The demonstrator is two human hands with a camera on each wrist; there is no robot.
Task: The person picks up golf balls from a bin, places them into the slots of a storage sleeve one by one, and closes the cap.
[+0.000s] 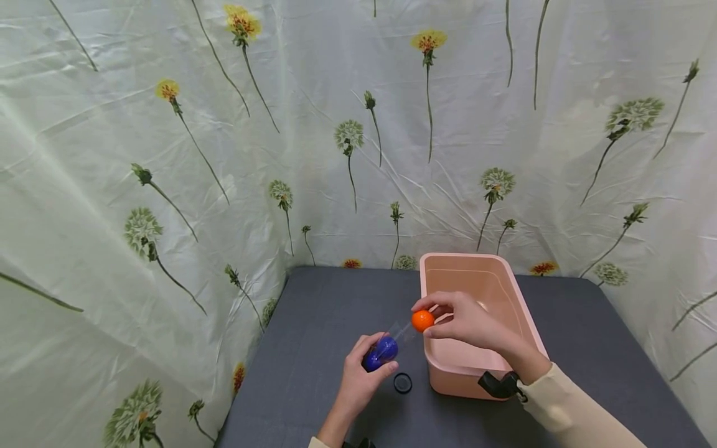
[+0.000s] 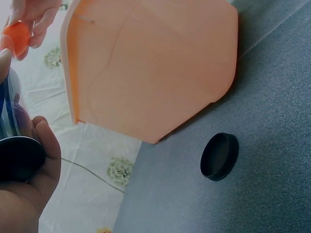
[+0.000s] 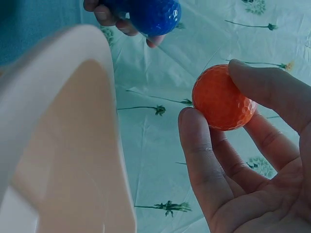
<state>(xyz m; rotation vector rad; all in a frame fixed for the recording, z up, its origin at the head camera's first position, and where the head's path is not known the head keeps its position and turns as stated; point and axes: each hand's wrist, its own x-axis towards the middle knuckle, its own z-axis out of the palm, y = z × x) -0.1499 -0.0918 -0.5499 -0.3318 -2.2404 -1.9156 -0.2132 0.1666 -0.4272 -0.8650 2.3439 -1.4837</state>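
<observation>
My left hand (image 1: 356, 379) grips a clear tube (image 1: 406, 334) that tilts up to the right, with blue golf balls (image 1: 386, 348) in its lower part. The left wrist view shows a black end (image 2: 19, 159) on the bottom of this tube. Between thumb and fingertips, my right hand (image 1: 465, 320) pinches an orange golf ball (image 3: 221, 99) near the upper end of the tube. Whether the ball touches the tube, I cannot tell. A round black cap (image 2: 221, 156) lies on the table just right of the left hand.
A pink plastic bin (image 1: 523, 305) stands on the table, under and behind the right hand. Dark grey cloth covers the table (image 1: 313, 323). Behind and to the left hangs a pale curtain (image 1: 336, 93) printed with dandelions.
</observation>
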